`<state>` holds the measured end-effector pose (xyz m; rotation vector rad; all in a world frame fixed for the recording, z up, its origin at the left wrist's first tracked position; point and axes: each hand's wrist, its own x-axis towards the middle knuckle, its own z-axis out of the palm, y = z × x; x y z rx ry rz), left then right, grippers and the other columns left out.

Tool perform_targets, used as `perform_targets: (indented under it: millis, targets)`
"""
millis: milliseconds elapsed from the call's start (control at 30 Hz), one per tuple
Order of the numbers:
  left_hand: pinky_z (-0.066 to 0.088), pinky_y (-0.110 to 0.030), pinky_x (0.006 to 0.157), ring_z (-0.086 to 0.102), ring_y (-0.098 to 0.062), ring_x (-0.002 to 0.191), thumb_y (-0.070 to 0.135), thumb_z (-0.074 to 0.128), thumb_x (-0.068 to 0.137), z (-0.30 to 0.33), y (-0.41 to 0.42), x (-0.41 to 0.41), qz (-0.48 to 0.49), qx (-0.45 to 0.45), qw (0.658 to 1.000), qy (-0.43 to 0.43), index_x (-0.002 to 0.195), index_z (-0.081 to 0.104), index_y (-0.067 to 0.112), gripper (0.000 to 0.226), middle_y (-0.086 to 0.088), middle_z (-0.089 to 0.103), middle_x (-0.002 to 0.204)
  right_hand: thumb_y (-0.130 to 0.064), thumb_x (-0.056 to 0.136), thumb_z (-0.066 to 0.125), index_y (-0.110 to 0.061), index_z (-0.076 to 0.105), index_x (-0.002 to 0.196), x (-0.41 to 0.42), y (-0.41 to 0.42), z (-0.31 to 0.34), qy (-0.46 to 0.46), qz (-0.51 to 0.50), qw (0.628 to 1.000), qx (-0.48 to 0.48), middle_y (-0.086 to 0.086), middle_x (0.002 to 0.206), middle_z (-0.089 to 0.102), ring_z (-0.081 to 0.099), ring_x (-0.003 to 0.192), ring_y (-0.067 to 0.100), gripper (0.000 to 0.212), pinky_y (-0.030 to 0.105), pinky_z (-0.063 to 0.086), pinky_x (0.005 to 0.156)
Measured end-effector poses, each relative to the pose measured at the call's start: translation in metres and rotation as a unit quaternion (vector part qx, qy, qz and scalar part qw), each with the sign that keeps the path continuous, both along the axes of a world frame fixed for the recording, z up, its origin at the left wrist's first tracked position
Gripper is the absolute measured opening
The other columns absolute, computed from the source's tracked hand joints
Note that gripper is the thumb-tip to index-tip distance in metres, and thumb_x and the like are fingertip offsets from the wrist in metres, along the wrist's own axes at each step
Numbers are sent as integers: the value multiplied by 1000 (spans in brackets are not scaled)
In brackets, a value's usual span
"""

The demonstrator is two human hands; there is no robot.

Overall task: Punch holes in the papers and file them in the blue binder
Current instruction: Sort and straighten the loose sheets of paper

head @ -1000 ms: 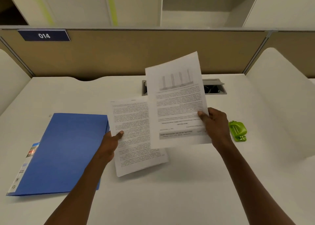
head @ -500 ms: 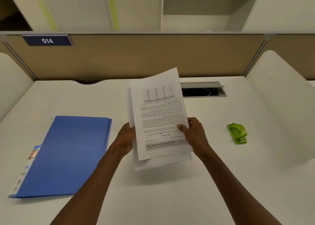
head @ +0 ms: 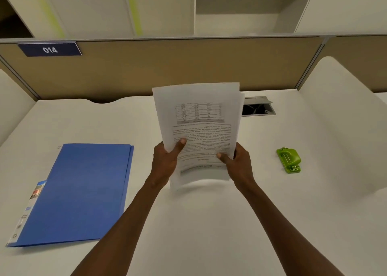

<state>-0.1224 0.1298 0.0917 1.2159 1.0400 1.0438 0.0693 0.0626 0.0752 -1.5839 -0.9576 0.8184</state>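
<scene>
while both hands clamp the papers (head: 199,116), left hand (head: 165,162), right hand (head: 238,165) gripping lower edges

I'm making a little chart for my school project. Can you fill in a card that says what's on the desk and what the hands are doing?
Papers: stack of white printed sheets, held upright above the desk
Left hand: grip on the stack's left edge, thumb in front
Right hand: grip on the stack's right edge
Binder: flat blue plastic binder, closed, lying to the left
Punch: small green plastic hole punch, lying to the right, untouched
Surface: white desk
</scene>
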Motion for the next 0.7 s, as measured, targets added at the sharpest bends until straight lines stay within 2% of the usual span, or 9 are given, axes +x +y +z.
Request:
perform_targets:
  millis: [100,200,267,367,467,600,700]
  targets:
    - [56,-19,68,71,-9,90,26,68,86,8,1,8,19,44,999,3,107,67,24,21,6,73,101,-2,83,64,-22,62,111,5,2,5,14,-1,999,30,-10,106,69,64,101,8,35,24,54,83]
    - [54,-15,65,69,-3,85,33,75,77,7,3,9,37,42,998,33,97,68,33,21,12,73,96,-6,83,67,-27,60,110,10,4,5,10,7,1000,26,-13,105,68,64,100,7,35,25,53,82]
    - [55,-16,69,68,-1,86,41,80,69,2,3,7,39,34,997,53,92,67,39,27,15,73,93,-12,81,71,-23,58,112,11,3,2,13,8,1000,15,-8,107,68,64,99,9,36,24,54,80]
    - [58,-25,71,70,-7,87,44,81,63,-4,0,5,23,15,998,59,96,68,38,36,13,74,95,-15,79,74,-18,56,115,9,3,-2,-4,19,1000,7,-5,109,67,65,100,10,41,25,57,79]
    - [59,-30,75,71,-8,88,35,83,66,-8,-3,6,25,-1,998,55,99,68,36,36,10,74,97,-13,79,73,-17,58,115,5,5,-2,-5,21,1000,12,-4,109,69,66,100,13,39,24,57,78]
    - [59,-30,74,70,-11,91,29,81,71,-8,-2,6,28,18,998,46,99,68,37,32,8,74,100,-10,80,71,-17,61,116,4,6,2,12,16,999,33,-3,109,70,66,100,14,37,24,57,78]
    - [59,-26,73,70,-10,91,27,81,72,-11,-2,6,22,10,998,54,105,68,30,35,7,74,100,-8,81,71,-16,62,115,3,7,1,8,17,999,37,-2,108,70,66,100,15,37,22,57,77]
